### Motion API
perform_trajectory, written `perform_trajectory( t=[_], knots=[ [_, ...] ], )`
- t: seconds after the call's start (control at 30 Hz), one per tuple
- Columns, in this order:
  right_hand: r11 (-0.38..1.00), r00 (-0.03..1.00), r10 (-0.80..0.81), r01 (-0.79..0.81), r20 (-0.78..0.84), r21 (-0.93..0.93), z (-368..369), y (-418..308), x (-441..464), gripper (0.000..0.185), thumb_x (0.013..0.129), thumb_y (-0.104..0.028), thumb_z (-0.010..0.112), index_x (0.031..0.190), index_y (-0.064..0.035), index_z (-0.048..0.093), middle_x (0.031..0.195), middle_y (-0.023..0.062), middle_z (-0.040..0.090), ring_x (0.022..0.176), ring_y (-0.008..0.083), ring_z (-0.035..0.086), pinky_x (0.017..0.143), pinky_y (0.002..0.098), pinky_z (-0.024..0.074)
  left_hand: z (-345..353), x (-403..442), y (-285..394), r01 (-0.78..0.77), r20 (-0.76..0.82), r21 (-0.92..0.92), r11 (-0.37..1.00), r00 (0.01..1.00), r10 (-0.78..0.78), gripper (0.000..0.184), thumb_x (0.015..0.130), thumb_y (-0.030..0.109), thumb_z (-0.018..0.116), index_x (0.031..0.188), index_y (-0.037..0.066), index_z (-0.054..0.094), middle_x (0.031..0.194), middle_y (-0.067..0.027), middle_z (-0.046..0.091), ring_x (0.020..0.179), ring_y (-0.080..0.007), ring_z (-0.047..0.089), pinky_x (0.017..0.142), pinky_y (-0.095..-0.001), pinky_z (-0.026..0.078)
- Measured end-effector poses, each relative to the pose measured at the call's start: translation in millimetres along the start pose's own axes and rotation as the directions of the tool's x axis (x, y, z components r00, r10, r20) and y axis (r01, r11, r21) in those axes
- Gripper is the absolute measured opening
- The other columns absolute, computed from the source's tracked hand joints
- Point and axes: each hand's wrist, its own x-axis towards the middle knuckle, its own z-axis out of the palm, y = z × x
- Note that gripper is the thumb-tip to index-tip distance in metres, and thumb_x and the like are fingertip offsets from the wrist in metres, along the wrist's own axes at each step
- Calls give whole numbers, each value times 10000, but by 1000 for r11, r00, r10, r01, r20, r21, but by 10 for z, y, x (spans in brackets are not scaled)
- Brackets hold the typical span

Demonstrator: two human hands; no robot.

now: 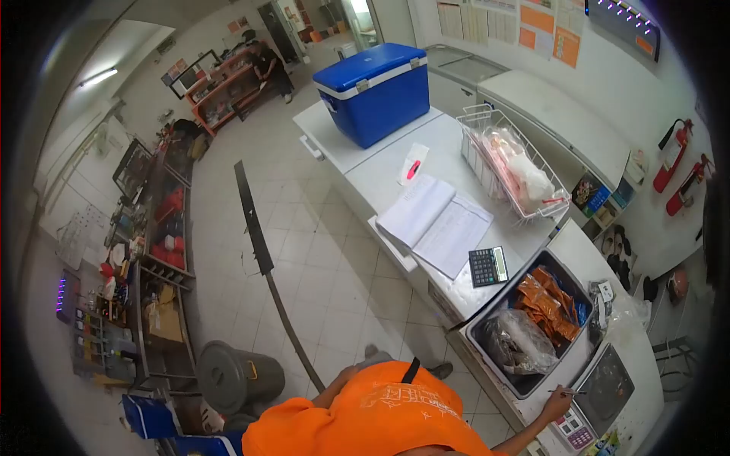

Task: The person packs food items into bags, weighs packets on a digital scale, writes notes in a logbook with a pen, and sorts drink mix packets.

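at the lower right, the right hand (559, 403) grips a pen (569, 392) beside a scale (606, 389); at lower centre, the left hand (347, 375) is partly hidden, its state impossible to tell. print on the orange shirt (365, 414) is unclear; mid-frame, the open notebook (441, 228) bears writing too small to read.

From my remote seat I see a bright orange top (357, 414), its loose sleeves (277, 427) leaving the forearms bare. Pale lettering (414, 395) and thin line drawings mark it, too small for me to read. A narrow black strip (411, 371) crosses its edge; beyond show grey clothing (378, 356), partly hidden, and a dark shoe (441, 371). The left hand (346, 375) and right hand (559, 404) are bare.
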Motion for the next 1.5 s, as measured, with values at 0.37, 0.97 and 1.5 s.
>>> perform_trajectory(
  t=[0.37,0.97,1.5],
  knots=[
    [766,776,-212,510,-594,391,-394,-1760,-1536,147,979,-163,620,948,-21,632,803,24,602,748,130,579,698,318,476,-1056,957,-1280,-109,-27,254,961,993,119,492,973,473,449,1187,103,690,1260,-175,668,1184,-359,614,1026,-425,477],
    [517,829,-545,219,121,827,1343,-4738,-2874,116,932,-46,647,1040,-18,677,959,53,715,837,94,669,651,215,522,-3376,2366,1648,-681,-408,-35,732,678,611,284,984,246,622,1175,47,689,1018,-139,734,973,-224,696,857,-353,528],
    [521,858,-498,183,123,834,3324,-6749,-2669,136,790,-97,726,913,-60,682,806,81,730,749,141,690,699,285,544,-4399,4044,3677,-773,101,621,131,245,964,588,783,483,751,1336,321,635,1475,-147,443,1393,-315,404,1136,-534,257]
  ],
)
